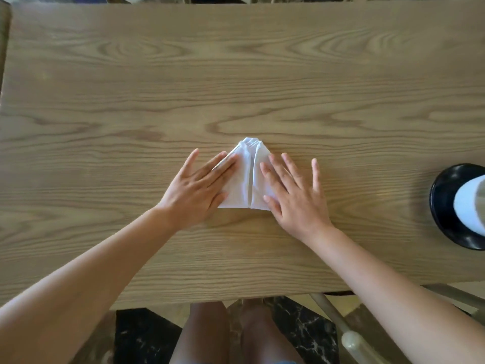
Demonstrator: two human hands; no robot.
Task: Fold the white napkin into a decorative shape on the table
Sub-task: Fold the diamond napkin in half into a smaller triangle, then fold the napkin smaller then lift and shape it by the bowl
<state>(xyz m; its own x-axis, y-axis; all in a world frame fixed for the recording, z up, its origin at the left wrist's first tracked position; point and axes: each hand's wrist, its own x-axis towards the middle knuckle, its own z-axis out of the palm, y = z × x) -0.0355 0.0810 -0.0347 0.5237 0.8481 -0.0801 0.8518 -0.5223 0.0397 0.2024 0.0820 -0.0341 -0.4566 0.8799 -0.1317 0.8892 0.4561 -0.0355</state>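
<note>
The white napkin (pixel 248 177) lies on the wooden table (pixel 236 74), folded into a triangle with its tip pointing away from me and a seam down its middle. My left hand (pixel 195 191) lies flat, fingers spread, pressing on the napkin's left flap. My right hand (pixel 294 191) lies flat in the same way on the right flap. Both palms hide the napkin's outer lower corners. Neither hand grips the cloth.
A black round dish (pixel 446 206) holding a white object (pixel 472 203) stands at the table's right edge. The table's near edge runs just in front of my legs, with a chair frame (pixel 341 324) below on the right.
</note>
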